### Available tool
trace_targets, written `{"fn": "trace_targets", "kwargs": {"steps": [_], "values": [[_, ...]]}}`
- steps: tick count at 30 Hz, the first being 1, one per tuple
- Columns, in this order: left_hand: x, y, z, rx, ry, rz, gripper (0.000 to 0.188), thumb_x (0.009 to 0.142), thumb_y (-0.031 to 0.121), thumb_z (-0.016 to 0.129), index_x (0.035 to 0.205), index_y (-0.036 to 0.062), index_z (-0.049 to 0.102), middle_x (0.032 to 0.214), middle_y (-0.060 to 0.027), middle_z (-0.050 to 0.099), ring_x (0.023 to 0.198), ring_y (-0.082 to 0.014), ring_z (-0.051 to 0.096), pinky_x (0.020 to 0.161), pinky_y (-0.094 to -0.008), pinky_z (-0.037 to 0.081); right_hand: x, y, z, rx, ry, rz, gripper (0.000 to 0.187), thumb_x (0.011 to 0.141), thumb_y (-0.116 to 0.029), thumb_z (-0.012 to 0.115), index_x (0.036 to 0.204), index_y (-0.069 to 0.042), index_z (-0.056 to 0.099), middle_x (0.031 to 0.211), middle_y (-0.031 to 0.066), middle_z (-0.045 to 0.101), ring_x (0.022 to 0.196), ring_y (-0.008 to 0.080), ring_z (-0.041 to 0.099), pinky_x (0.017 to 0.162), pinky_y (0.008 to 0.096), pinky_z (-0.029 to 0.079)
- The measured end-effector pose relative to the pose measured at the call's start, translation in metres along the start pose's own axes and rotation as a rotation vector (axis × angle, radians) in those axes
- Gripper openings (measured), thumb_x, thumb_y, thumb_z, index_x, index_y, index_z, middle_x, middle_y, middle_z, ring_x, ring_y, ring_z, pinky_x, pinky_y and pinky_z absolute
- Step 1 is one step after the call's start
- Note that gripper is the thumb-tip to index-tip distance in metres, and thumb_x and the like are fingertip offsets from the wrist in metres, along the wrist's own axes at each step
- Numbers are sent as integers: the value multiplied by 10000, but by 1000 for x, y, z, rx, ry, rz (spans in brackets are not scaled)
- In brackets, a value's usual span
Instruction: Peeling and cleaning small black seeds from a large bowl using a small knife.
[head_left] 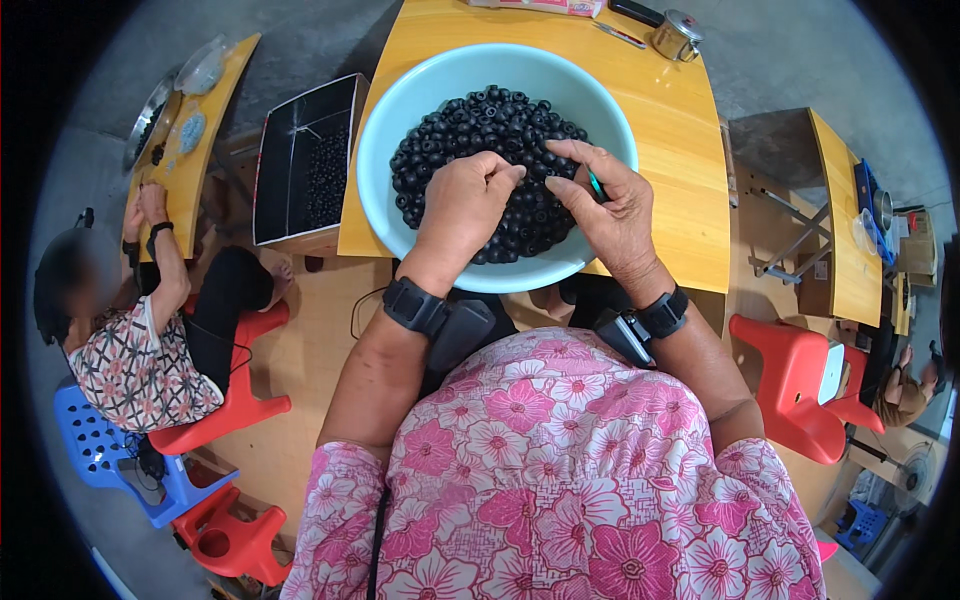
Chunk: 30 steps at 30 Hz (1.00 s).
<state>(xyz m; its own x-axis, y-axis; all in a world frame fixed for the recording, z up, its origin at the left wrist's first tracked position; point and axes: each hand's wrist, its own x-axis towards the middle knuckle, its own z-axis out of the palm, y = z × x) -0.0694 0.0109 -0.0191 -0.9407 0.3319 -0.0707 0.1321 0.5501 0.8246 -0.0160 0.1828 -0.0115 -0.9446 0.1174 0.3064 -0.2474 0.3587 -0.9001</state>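
A light blue basin [375,160] in front of me holds a heap of small black round parts [490,125], several with a hole through the middle. Over the heap, my left hand [465,203] is closed, with thumb and forefinger pinched together; anything between those fingertips is too small to make out. My right hand [607,205] faces it from the right, its thumb and forefinger bent toward the left hand. A thin green stick-like tool [596,186] shows between the right hand's fingers, most of it hidden.
The basin stands on a yellow wooden table [675,150]. Behind it are a metal mug [677,36] and a red-and-white pen-like item [620,35]. An open box [300,170] with small dark pieces stands to the left. Another person [150,330] sits farther left; red stools [795,385] stand right.
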Motion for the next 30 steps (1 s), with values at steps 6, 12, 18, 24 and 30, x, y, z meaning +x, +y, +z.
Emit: {"fn": "trace_targets", "kwargs": {"steps": [6, 12, 18, 24, 30], "values": [[-1, -13, 2, 380, 124, 58, 169, 865, 173, 614, 910, 55, 726, 966, -169, 678, 933, -349, 632, 823, -416, 486, -4, -1, 7, 22, 3, 14, 343, 778, -45, 751, 1115, -18, 690, 1036, 96, 704, 878, 155, 608, 851, 280, 495], [-1, -15, 2, 389, 62, 136, 187, 845, 172, 641, 977, 68, 723, 977, -155, 680, 965, -336, 629, 853, -424, 482, -5, -3, 8, 24, 7, 26, 331, 798, -46, 733, 1122, -8, 682, 1068, 113, 702, 951, 159, 624, 889, 283, 482], [-2, -12, 5, 384, 64, 198, 227, 810, 146, 685, 1008, 39, 717, 1026, -147, 688, 996, -333, 631, 874, -409, 489, -5, -3, 8, 40, 6, 19, 324, 804, -45, 726, 1122, -3, 681, 1081, 122, 699, 978, 170, 632, 902, 286, 480], [3, -21, 2, 425, 21, 255, 250, 810, 165, 693, 1025, 40, 715, 1017, -155, 689, 977, -344, 636, 860, -417, 496, -7, -1, 13, 32, 1, -1, 313, 814, -41, 714, 1123, -6, 680, 1077, 121, 699, 988, 173, 639, 897, 286, 486], [5, -19, 3, 448, -51, 225, 257, 804, 178, 693, 1041, 79, 713, 988, -155, 682, 962, -348, 634, 836, -432, 496, -8, -2, 14, 69, 5, 13, 303, 823, -46, 710, 1122, -7, 680, 1075, 119, 697, 984, 166, 638, 884, 281, 490]]}}
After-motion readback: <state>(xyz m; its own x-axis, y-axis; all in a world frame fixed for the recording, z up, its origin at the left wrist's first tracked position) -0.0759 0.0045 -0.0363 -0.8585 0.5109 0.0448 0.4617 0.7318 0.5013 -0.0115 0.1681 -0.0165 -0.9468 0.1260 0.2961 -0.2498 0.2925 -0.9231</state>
